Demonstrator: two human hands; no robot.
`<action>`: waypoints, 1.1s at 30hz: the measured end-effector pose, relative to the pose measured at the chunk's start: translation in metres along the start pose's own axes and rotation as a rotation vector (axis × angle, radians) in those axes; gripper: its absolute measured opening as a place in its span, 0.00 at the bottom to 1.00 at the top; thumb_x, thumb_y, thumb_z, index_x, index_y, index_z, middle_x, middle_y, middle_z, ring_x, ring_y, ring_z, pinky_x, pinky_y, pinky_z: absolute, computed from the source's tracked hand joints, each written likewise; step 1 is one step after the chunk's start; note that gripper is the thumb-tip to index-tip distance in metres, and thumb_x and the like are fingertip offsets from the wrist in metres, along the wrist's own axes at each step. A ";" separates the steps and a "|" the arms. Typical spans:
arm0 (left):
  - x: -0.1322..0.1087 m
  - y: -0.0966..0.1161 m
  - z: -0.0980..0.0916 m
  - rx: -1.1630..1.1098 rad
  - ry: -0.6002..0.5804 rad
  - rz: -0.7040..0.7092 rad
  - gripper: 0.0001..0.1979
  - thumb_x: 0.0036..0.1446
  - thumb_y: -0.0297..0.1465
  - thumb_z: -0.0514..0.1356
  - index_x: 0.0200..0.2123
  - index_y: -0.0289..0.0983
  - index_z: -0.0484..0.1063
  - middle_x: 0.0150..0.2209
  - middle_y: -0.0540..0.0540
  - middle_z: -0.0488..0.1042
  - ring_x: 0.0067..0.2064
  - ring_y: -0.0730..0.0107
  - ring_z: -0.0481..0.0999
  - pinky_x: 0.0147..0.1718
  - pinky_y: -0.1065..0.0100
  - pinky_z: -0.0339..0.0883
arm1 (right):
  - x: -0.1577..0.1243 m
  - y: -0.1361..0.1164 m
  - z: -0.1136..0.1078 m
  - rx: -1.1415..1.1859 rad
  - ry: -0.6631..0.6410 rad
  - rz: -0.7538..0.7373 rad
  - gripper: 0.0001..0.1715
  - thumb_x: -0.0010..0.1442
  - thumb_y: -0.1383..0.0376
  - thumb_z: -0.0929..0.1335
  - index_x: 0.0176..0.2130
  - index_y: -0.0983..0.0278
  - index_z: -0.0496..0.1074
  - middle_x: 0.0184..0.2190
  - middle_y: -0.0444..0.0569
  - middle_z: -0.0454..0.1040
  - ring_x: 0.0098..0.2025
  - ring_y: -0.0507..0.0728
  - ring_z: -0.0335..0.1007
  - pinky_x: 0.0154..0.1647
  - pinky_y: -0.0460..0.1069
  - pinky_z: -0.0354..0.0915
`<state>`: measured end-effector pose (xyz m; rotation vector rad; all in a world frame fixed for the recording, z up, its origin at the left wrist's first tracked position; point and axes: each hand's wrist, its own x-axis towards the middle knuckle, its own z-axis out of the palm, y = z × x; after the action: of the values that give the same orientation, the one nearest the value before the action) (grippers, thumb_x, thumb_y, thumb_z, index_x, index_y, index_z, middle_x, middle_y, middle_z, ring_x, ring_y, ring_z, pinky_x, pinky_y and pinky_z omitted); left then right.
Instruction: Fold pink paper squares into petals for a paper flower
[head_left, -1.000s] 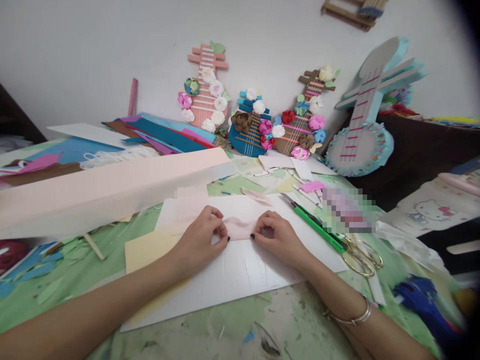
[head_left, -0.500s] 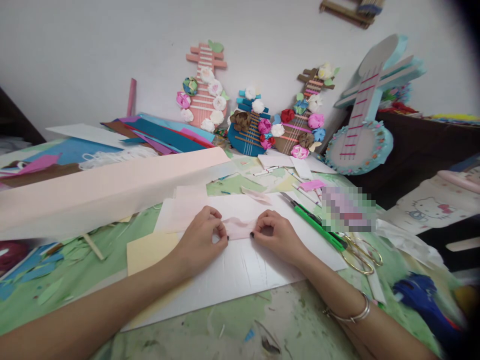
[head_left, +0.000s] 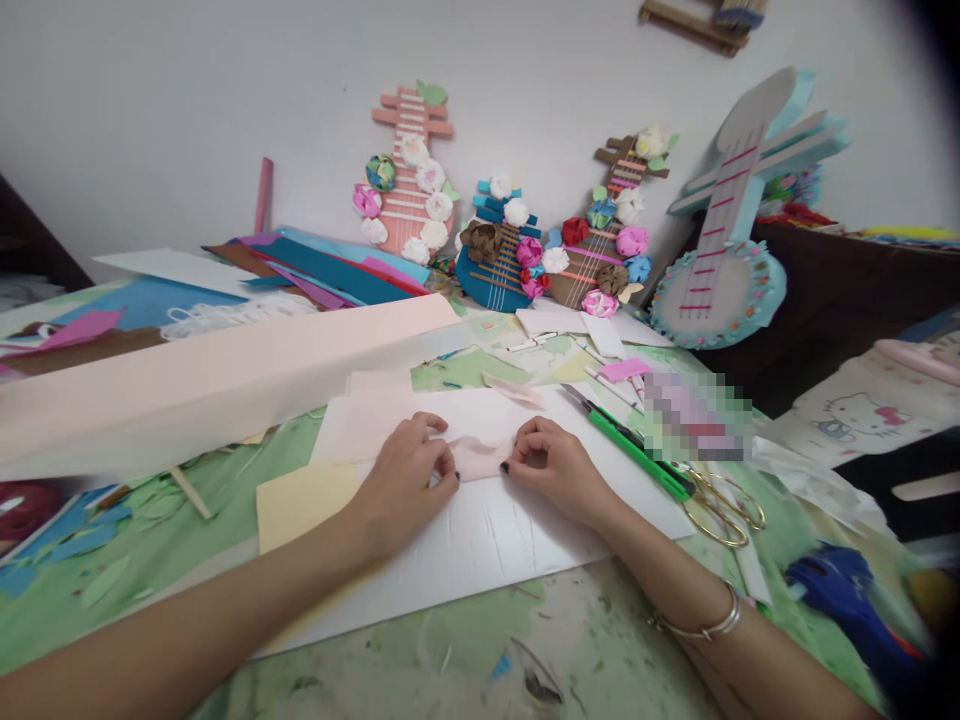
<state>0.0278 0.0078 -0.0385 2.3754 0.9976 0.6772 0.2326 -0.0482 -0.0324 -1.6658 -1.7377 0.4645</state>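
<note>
Print: Hello Kitty figure (head_left: 853, 412) on the pale container (head_left: 926, 408)
Left hand (head_left: 409, 482): fingertips narrowed on the left end of the pink paper strip (head_left: 481, 463)
Right hand (head_left: 561, 468): pinching its right end
Paper: rippled, over the white board (head_left: 480, 545), between 2 sets of fingertips

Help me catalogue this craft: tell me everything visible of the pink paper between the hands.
The pink paper is pale and thin-looking, lying on the white board. Its far edge ruffles up in waves; its near edge runs nearly straight. The left hand's grip and right hand's grip appear to pinch its sides, partly hiding them, so its full length cannot be told.
</note>
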 end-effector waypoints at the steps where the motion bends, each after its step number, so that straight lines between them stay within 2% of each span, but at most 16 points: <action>1: 0.000 0.001 0.000 0.009 0.002 -0.006 0.06 0.50 0.23 0.55 0.22 0.35 0.66 0.47 0.40 0.64 0.50 0.54 0.64 0.50 0.49 0.60 | 0.000 -0.001 0.000 0.004 -0.001 0.006 0.08 0.49 0.72 0.69 0.21 0.64 0.70 0.31 0.45 0.69 0.35 0.54 0.65 0.37 0.49 0.60; 5: -0.001 0.003 0.002 0.044 0.020 0.002 0.04 0.46 0.23 0.56 0.22 0.35 0.66 0.48 0.40 0.63 0.50 0.54 0.63 0.50 0.51 0.60 | -0.001 -0.004 0.000 0.013 -0.014 0.046 0.08 0.47 0.72 0.70 0.20 0.64 0.70 0.31 0.45 0.69 0.36 0.54 0.64 0.39 0.50 0.59; 11: -0.002 0.001 0.003 0.065 0.035 0.024 0.04 0.47 0.24 0.55 0.22 0.35 0.64 0.47 0.40 0.62 0.50 0.54 0.63 0.49 0.50 0.61 | -0.001 -0.005 0.001 0.010 -0.016 0.052 0.08 0.47 0.73 0.69 0.20 0.64 0.69 0.30 0.45 0.69 0.36 0.54 0.64 0.39 0.50 0.59; 16: -0.002 -0.001 0.003 0.053 0.047 0.046 0.04 0.47 0.23 0.55 0.27 0.36 0.63 0.45 0.41 0.62 0.50 0.53 0.62 0.47 0.49 0.61 | -0.001 -0.005 0.002 0.015 -0.016 0.061 0.09 0.47 0.72 0.69 0.19 0.64 0.68 0.30 0.45 0.69 0.36 0.54 0.64 0.38 0.50 0.59; 21: -0.003 -0.004 0.003 0.046 0.025 0.102 0.11 0.47 0.20 0.54 0.32 0.39 0.70 0.52 0.44 0.60 0.47 0.58 0.63 0.46 0.49 0.62 | -0.001 -0.004 0.001 0.015 -0.023 0.050 0.09 0.47 0.73 0.69 0.19 0.64 0.68 0.30 0.45 0.70 0.35 0.54 0.64 0.38 0.50 0.59; 25: -0.005 -0.006 0.004 0.022 0.034 0.153 0.15 0.48 0.18 0.54 0.32 0.42 0.74 0.50 0.46 0.62 0.51 0.56 0.61 0.49 0.48 0.61 | -0.001 -0.004 0.000 0.008 -0.026 0.056 0.09 0.47 0.73 0.69 0.19 0.64 0.68 0.29 0.46 0.70 0.35 0.55 0.64 0.38 0.50 0.59; 29: -0.007 -0.003 0.002 0.028 0.090 0.245 0.14 0.52 0.19 0.53 0.31 0.40 0.75 0.50 0.44 0.63 0.52 0.55 0.59 0.50 0.49 0.60 | -0.002 -0.006 0.000 -0.007 -0.027 0.063 0.10 0.47 0.73 0.69 0.19 0.64 0.68 0.29 0.45 0.70 0.35 0.55 0.63 0.37 0.50 0.59; 33: -0.012 0.005 -0.003 0.212 0.091 0.408 0.11 0.55 0.20 0.54 0.32 0.36 0.75 0.47 0.41 0.67 0.50 0.54 0.60 0.47 0.50 0.60 | -0.003 -0.008 0.000 -0.058 -0.029 0.023 0.10 0.47 0.74 0.69 0.21 0.64 0.65 0.28 0.45 0.68 0.35 0.55 0.62 0.37 0.50 0.58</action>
<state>0.0215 -0.0031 -0.0368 2.7937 0.6473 0.8679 0.2267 -0.0520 -0.0277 -1.7288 -1.7695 0.4548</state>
